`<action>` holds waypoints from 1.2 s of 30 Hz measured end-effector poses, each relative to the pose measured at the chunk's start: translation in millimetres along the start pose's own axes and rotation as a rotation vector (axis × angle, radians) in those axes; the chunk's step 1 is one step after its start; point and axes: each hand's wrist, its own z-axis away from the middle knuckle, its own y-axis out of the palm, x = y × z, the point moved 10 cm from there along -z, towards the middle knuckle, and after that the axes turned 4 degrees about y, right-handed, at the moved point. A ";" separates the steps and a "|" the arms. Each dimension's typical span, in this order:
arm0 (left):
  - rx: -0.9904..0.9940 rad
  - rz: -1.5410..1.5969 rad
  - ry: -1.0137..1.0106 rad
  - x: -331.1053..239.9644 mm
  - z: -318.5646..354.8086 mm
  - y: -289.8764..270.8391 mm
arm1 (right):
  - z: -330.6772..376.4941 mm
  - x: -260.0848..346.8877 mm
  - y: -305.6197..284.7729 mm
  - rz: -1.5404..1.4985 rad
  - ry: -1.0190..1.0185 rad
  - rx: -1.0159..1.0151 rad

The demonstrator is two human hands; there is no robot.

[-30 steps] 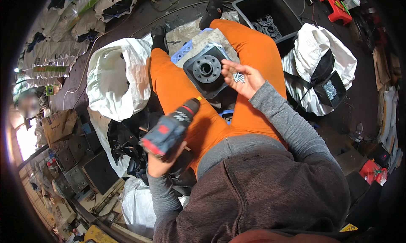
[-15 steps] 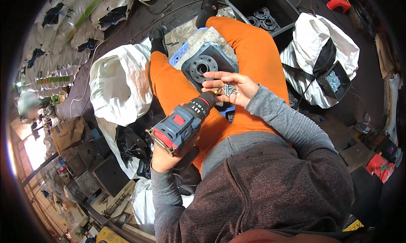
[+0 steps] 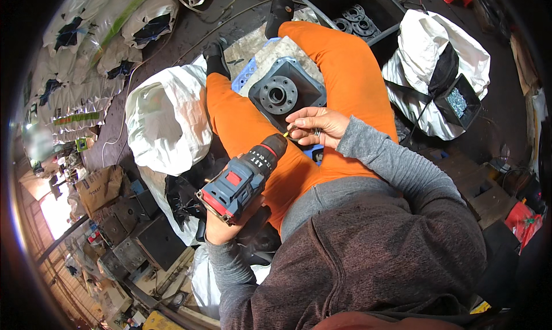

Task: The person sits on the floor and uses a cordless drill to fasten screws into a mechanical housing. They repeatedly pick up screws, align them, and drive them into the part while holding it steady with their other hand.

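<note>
My left hand (image 3: 221, 229) is wrapped round the grip of a blue-grey and red cordless drill (image 3: 238, 180), whose chuck points up and to the right. A yellowish bit sticks out of the chuck. At its tip, the thumb and fingers of my right hand (image 3: 328, 125) are pinched together. Silver screws (image 3: 316, 132) show partly between those curled fingers; the rest are hidden. Just beyond my hands, between my knees, a dark round flange (image 3: 267, 94) with a centre hole and a ring of smaller holes sits on a dark square flared piece (image 3: 312, 94).
A white sack (image 3: 195, 123) stands open by my left leg. Far right of centre is a black bin (image 3: 322, 2) holding several flanges (image 3: 363, 27). A small black box of screws (image 3: 458, 103) rests against another white sack (image 3: 422, 37). Hoses cross the floor beyond my feet.
My right hand has turned over and its fingers have closed round the screws, pinching at the bit's tip. The drill has shifted slightly down and left. The view has shifted slightly.
</note>
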 end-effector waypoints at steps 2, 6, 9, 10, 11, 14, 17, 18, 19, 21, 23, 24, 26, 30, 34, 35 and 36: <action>0.034 -0.109 0.135 -8.3 -0.8 0.7 | -0.5 -1.1 -2.1 0.016 0.014 -0.014; 0.085 -0.268 0.337 -39.3 -8.3 2.7 | -0.3 -6.1 -6.7 0.176 0.131 -0.008; 0.033 -0.041 0.099 -30.6 -10.4 2.6 | -1.3 -9.9 -11.3 0.283 0.213 -0.020; 0.030 -0.198 0.201 -41.4 -12.5 1.2 | -0.4 -6.2 -9.3 0.224 0.174 -0.045; 0.024 -0.356 0.301 -51.8 -14.6 1.1 | 0.2 -5.2 -6.2 0.165 0.137 -0.067; -0.122 -0.315 0.323 -51.7 -25.2 -20.6 | -2.3 4.5 -38.0 0.075 0.018 -0.373; -0.161 -0.214 0.178 -25.9 -45.7 -39.3 | -8.0 10.6 -72.2 -0.121 -0.210 -0.545; -0.184 -0.177 0.129 -20.4 -53.7 -44.7 | -12.6 13.4 -73.8 -0.087 -0.248 -0.592; -0.186 -0.049 -0.046 -6.5 -61.1 -46.0 | -17.4 16.4 -77.9 -0.053 -0.287 -0.639; -0.156 -0.019 -0.149 9.0 -76.1 -46.6 | -23.2 27.0 -80.5 0.046 -0.330 -0.781; -0.124 -0.006 -0.057 4.5 -94.1 -43.5 | -38.4 29.6 -86.2 0.193 -0.306 -0.803; -0.112 -0.003 -0.039 5.6 -100.8 -42.7 | -43.6 31.2 -90.8 0.249 -0.305 -0.813; -0.082 0.003 -0.007 8.1 -113.6 -40.6 | -57.6 35.2 -101.2 0.350 -0.362 -0.805; -0.046 -0.086 0.055 8.3 -127.0 -35.9 | -62.4 43.3 -97.2 0.396 -0.447 -0.738; -0.007 -0.071 -0.027 0.0 -119.7 -33.7 | -56.8 59.6 -67.6 0.398 -0.558 -0.600; 0.000 -0.074 -0.073 -1.5 -119.7 -35.5 | -54.1 66.9 -62.0 0.483 -0.598 -0.614; 0.002 -0.069 -0.110 -3.0 -116.4 -37.8 | -54.4 71.1 -54.5 0.533 -0.579 -0.603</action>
